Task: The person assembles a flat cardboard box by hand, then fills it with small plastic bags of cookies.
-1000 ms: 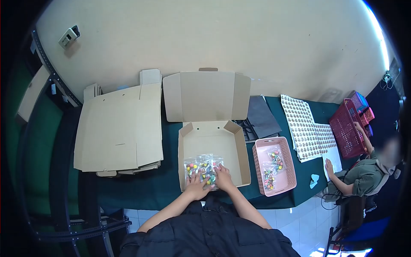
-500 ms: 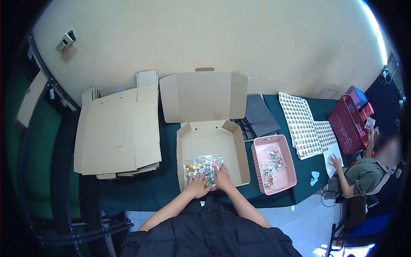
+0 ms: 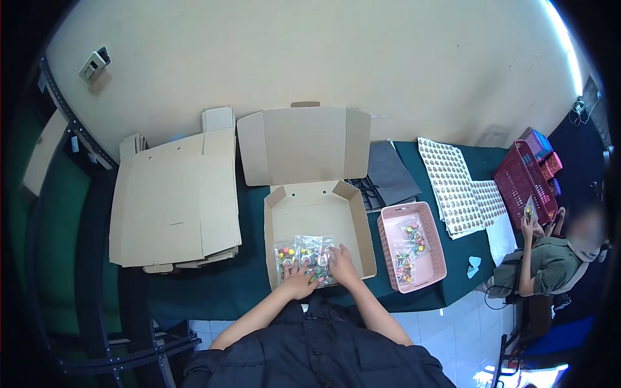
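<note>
An unfolded cardboard box (image 3: 311,210) stands in front of me with its lid raised against the wall. Clear plastic bags of small colourful pieces (image 3: 313,246) lie side by side along its near edge. My left hand (image 3: 297,284) rests on the lower part of these bags, fingers spread and palm down. At the right end of the bags is my right hand (image 3: 343,266), its fingers stretched out and touching the plastic. Neither hand grips anything that I can see.
Flat cardboard boxes (image 3: 174,207) are stacked at left. To the right are a pink basket (image 3: 435,257) with more bags, dark paper bags (image 3: 391,171), sticker sheets (image 3: 453,184) and a maroon basket (image 3: 517,178). A co-worker (image 3: 550,265) sits at the far right.
My right hand has shifted slightly right across the bags, while my left hand stays about where it was. The co-worker's hand has left the sheets, and a small filled bag is now held up.
</note>
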`<action>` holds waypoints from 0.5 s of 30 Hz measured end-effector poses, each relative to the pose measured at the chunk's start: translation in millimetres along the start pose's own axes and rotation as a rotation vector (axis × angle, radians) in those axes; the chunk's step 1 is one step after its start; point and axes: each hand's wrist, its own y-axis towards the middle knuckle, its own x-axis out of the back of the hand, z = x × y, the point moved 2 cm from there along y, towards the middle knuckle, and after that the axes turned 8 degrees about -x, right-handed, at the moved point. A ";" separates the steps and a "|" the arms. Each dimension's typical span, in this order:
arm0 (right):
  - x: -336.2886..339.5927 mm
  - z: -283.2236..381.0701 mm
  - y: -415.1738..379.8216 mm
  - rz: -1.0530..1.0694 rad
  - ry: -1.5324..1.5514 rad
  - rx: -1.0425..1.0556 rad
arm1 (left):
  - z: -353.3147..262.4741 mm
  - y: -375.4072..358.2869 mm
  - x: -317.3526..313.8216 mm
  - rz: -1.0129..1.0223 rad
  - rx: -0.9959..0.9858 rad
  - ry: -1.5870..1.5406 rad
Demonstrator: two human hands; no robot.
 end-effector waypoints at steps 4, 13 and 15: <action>50.9 1.0 -2.6 -0.222 0.123 0.040 | -0.8 -3.6 3.6 -0.053 -0.004 0.040; 129.1 -124.8 -3.8 -0.694 -0.040 -0.336 | 12.7 17.7 8.2 -0.113 -0.278 0.033; 132.5 -146.5 -12.7 -0.643 -0.137 -0.555 | 13.5 25.9 15.8 -0.189 -0.340 0.155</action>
